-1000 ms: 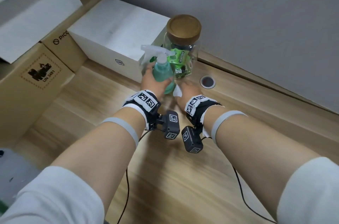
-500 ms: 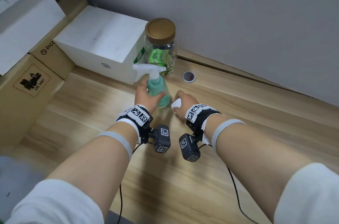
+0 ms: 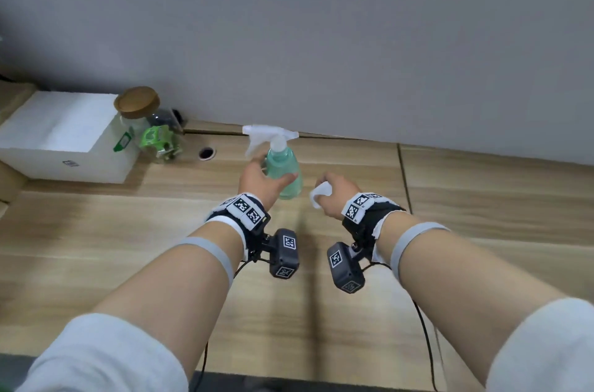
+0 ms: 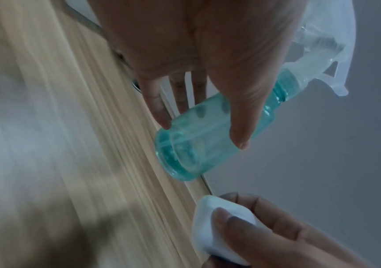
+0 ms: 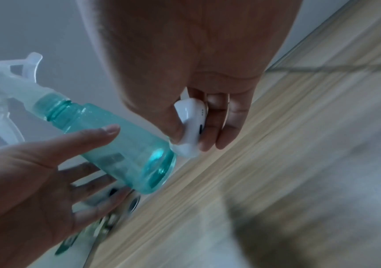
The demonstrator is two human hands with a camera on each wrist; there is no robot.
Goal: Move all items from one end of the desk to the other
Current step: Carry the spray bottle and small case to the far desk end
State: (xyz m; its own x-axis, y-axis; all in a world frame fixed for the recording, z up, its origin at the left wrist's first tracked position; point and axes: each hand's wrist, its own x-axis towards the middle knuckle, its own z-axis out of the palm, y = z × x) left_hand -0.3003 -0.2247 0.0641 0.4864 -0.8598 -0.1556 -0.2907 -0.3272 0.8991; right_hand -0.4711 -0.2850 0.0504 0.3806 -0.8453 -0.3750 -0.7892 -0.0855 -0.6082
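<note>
A teal spray bottle (image 3: 284, 160) with a white trigger head is upright in my left hand (image 3: 271, 171), held a little above the wooden desk (image 3: 482, 205). In the left wrist view thumb and fingers wrap the bottle (image 4: 185, 159) around its body. My right hand (image 3: 328, 199) holds a small white case (image 3: 318, 195) just right of the bottle. The right wrist view shows the case (image 5: 190, 112) pinched between thumb and fingers, close to the bottle's base (image 5: 125, 145).
A glass jar (image 3: 144, 125) with a wooden lid and green packets inside stands at the back left, against a white box (image 3: 64, 134). A round cable hole (image 3: 206, 153) lies beside the jar. The grey wall (image 3: 353, 38) runs along the desk's far edge.
Both hands have moved to the right along the desk, carrying the bottle and the white case away from the jar and white box. The view has swung right with them.
</note>
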